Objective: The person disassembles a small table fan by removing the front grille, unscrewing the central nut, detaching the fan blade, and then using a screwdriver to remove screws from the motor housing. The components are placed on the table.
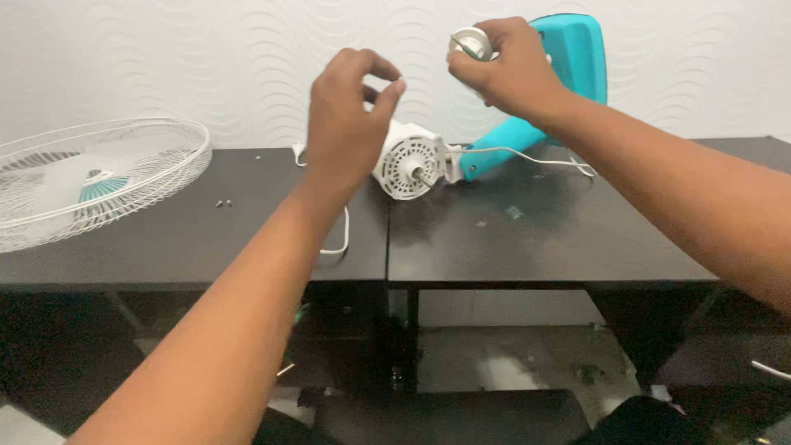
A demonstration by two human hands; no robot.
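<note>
Black tabletop (247, 239) carried the motor (409, 163); right hand (507, 70) gripped a white cap (471, 43), left fingers (387, 95) pinched, perhaps a screw, nearer the motor.

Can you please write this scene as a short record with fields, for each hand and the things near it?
left hand: left hand raised, fingers pinched; whether they hold something cannot be told
right hand: right hand holds a small round white part
motor: white fan motor lies on the black table, joined to a teal stand
cage: wire fan cage at the table's left
small parts: screws on the table
</note>
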